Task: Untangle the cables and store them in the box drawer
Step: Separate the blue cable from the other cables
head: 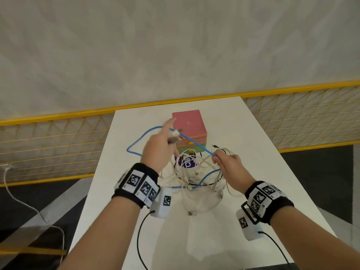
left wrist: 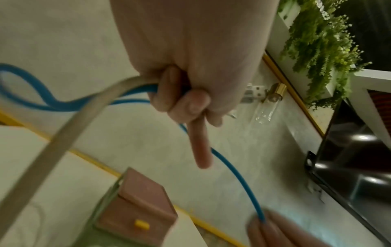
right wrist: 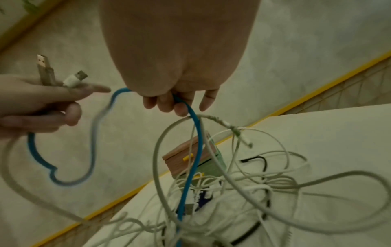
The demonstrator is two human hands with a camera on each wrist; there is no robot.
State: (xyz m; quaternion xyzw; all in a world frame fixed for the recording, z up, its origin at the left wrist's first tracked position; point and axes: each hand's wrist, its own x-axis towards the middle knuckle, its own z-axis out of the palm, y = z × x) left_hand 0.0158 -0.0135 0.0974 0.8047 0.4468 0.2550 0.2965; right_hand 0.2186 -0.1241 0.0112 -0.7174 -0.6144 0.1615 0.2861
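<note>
The blue cable (head: pixel 196 144) is stretched in the air between both hands, above the white table (head: pixel 253 152). My left hand (head: pixel 169 137) grips the blue cable together with a grey cable (left wrist: pixel 63 137), index finger pointing out; two USB plugs (right wrist: pixel 45 70) stick up from the fist. My right hand (head: pixel 215 157) pinches the blue cable (right wrist: pixel 195 133) further along. Below lies a tangle of white and black cables (head: pixel 196 176). The box (head: pixel 188 128), pink over green with a yellow drawer handle (left wrist: pixel 141 224), stands behind the tangle.
A purple-labelled item (head: pixel 187 161) lies under the tangle, just in front of the box. A yellow mesh railing (head: pixel 54 141) runs behind and beside the table. A loose white cable (head: pixel 23 203) trails on the floor at left. Black leads hang from both wrist cameras.
</note>
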